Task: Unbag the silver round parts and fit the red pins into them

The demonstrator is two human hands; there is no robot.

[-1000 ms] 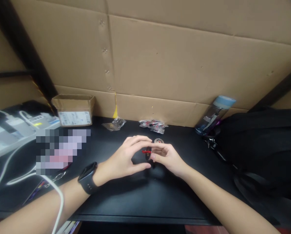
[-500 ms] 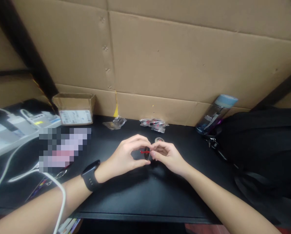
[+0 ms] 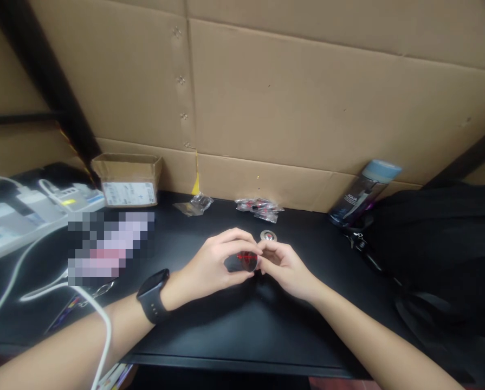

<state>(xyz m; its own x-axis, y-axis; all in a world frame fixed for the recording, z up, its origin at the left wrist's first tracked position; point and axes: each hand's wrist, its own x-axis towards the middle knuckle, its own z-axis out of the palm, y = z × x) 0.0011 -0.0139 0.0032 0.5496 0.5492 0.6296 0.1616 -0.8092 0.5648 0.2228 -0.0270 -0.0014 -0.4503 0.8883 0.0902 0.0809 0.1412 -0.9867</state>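
Note:
Between the thumb and fingers of my left hand [image 3: 221, 260] is a small dark round disc [image 3: 249, 262] with a red part that juts from its face toward my palm. My left hand grips it by the rim, top and bottom, above the black table. My right hand [image 3: 285, 268] is closed at the disc's right side, with thumb and fingertips pinched against its edge. Just behind my right hand, a silver ring-shaped piece [image 3: 269, 236] with a red centre lies on the table. The disc's far side is hidden.
Several clear plastic packets [image 3: 260, 206] with red bits lie by the cardboard wall, left of a tilted bottle [image 3: 360, 192]. At left are a small cardboard box [image 3: 129, 189], a white power strip [image 3: 63, 216] and a white cable [image 3: 104, 319]. A black bag [image 3: 441, 260] fills the right.
The disc has turned from nearly edge-on to show more of its dark face. Both hands stay on it. More of the silver ring-shaped piece shows behind my right hand.

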